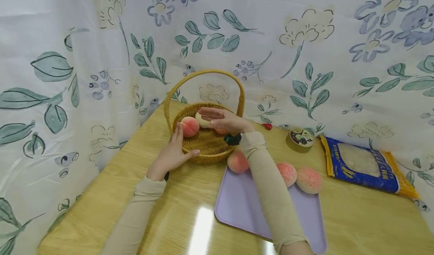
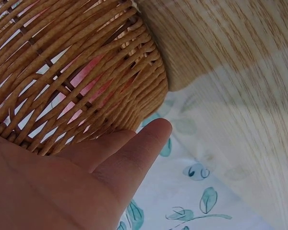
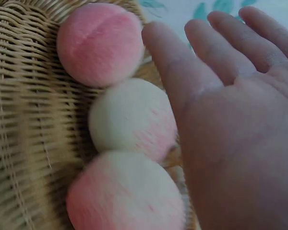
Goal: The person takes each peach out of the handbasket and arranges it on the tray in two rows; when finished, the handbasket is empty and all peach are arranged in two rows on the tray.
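Observation:
A woven wicker basket [image 1: 211,158] with a tall arched handle holds three peaches. The pink peach [image 1: 190,127] lies at its left, the paler peach [image 3: 130,117] in the middle, and another peach [image 3: 127,194] is partly covered by the right hand in the head view. My left hand [image 1: 172,153] rests against the basket's near left side, fingers and thumb spread. Wicker lies right along its fingers [image 2: 139,158] in the left wrist view. Over the basket, my right hand [image 1: 225,120] extends straight fingers beside the peaches, gripping nothing.
A lavender tray [image 1: 237,209] in front carries a peach [image 1: 238,161] close to the basket, plus a peach [image 1: 286,174] and a peach [image 1: 309,180] farther right. Behind stand a round tin [image 1: 300,140] and a blue-yellow packet [image 1: 366,166]. A floral curtain [image 1: 264,59] borders the table.

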Available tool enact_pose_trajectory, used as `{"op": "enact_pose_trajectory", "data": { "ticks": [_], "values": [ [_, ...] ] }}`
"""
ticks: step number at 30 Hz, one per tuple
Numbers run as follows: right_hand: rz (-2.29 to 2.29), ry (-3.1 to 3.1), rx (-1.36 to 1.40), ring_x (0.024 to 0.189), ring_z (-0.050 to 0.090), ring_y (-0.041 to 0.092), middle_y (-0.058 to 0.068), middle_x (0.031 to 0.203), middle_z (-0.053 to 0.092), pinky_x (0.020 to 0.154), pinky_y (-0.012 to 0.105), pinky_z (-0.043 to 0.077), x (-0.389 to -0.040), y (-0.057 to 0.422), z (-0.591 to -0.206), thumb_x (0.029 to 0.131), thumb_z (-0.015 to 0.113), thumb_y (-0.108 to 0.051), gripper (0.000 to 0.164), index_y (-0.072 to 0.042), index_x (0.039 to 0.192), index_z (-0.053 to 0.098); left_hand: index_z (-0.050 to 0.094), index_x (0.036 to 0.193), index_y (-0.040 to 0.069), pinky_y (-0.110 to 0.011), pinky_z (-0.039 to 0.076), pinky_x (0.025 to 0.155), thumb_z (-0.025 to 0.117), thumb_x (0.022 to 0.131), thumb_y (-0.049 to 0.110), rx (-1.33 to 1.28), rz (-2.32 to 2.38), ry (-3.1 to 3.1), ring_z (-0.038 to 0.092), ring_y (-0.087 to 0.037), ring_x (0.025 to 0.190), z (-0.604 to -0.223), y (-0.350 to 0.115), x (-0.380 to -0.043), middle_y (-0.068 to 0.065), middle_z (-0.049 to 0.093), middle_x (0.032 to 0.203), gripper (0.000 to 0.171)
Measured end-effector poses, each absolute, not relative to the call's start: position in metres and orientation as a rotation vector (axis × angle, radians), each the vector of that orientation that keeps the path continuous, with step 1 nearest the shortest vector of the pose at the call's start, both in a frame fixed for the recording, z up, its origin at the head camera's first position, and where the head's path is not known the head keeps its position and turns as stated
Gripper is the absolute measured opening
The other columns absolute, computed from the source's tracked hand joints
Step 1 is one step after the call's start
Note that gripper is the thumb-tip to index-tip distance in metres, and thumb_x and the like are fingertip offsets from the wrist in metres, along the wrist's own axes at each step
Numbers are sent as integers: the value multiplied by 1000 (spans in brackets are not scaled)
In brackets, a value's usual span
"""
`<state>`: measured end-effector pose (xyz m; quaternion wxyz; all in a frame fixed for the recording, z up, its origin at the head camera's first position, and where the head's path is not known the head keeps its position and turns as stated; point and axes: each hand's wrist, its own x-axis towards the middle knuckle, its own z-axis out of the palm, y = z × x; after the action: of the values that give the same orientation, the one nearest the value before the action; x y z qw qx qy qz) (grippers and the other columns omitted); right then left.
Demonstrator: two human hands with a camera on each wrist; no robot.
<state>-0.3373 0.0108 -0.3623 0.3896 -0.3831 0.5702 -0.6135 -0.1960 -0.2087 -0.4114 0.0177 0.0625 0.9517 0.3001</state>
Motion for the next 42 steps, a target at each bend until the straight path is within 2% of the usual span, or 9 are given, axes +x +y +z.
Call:
{"op": "enact_pose_trajectory", "data": {
  "ticks": [3, 7, 10, 14, 18, 23, 27, 34, 42],
  "values": [
    [-1567, 1454, -939, 151, 8, 35, 20, 162, 10, 120, 56, 10, -340, 2, -372, 74, 80, -43, 112, 2, 154, 15, -17, 152, 2, -58, 29, 113, 58, 89, 61, 210, 947, 2942, 10, -47, 147, -411, -201, -196, -21, -16, 161, 114],
    [-1552, 1536, -865, 150, 13, 37, 20, 162, 11, 119, 55, 16, -341, -6, -383, 95, 61, -18, 74, 1, 153, 18, -16, 153, 3, -58, 30, 112, 59, 88, 60, 220, 960, 2935, 13, -47, 146, -411, -195, -194, -19, -15, 161, 114],
    [-1519, 1607, -814, 150, 14, 34, 18, 162, 10, 119, 54, 19, -340, -14, -389, 100, 40, -2, 59, -1, 154, 16, -15, 153, 3, -59, 31, 112, 59, 89, 59, 218, 952, 2941, 13, -46, 147, -412, -194, -193, -19, -15, 162, 113],
    [-1461, 1711, -747, 151, 15, 29, 12, 164, 11, 119, 49, 24, -338, -26, -391, 102, 46, -11, 62, -6, 156, 15, -17, 153, 5, -59, 31, 112, 59, 89, 59, 220, 948, 2939, 12, -46, 147, -411, -195, -194, -18, -15, 162, 113],
    [-1340, 1811, -684, 147, 27, 29, 10, 162, 18, 116, 46, 32, -338, -38, -394, 98, 53, -14, 67, -10, 156, 19, -16, 153, 4, -58, 30, 112, 59, 89, 59, 209, 952, 2941, 10, -45, 147, -409, -197, -194, -17, -16, 162, 113],
    [-936, 2017, -837, 140, 38, 24, 8, 156, 33, 112, 38, 37, -338, -50, -400, 89, 66, -19, 73, -12, 152, 30, -17, 152, 2, -58, 30, 112, 60, 89, 58, 184, 952, 2945, 8, -44, 148, -408, -201, -194, -17, -17, 161, 114],
    [-809, 2040, -907, 129, 48, 24, 10, 144, 45, 107, 35, 42, -339, -57, -404, 85, 72, -21, 70, -11, 146, 41, -20, 151, 4, -58, 29, 113, 60, 90, 55, 162, 955, 2939, 6, -44, 148, -408, -205, -194, -16, -18, 161, 113],
    [-894, 2008, -866, 120, 51, 21, 12, 139, 46, 98, 29, 45, -336, -59, -404, 84, 71, -19, 68, -8, 143, 39, -18, 152, 4, -59, 31, 111, 60, 88, 60, 171, 966, 2954, 9, -44, 148, -408, -206, -193, -16, -17, 162, 116],
    [-1211, 1802, -681, 127, 50, 31, 18, 145, 38, 96, 39, 52, -331, -60, -399, 92, 62, -10, 67, -7, 150, 28, -19, 152, 6, -62, 35, 107, 59, 88, 60, 155, 987, 2930, 13, -48, 146, -409, -207, -194, -16, -17, 161, 115]
  ]
}}
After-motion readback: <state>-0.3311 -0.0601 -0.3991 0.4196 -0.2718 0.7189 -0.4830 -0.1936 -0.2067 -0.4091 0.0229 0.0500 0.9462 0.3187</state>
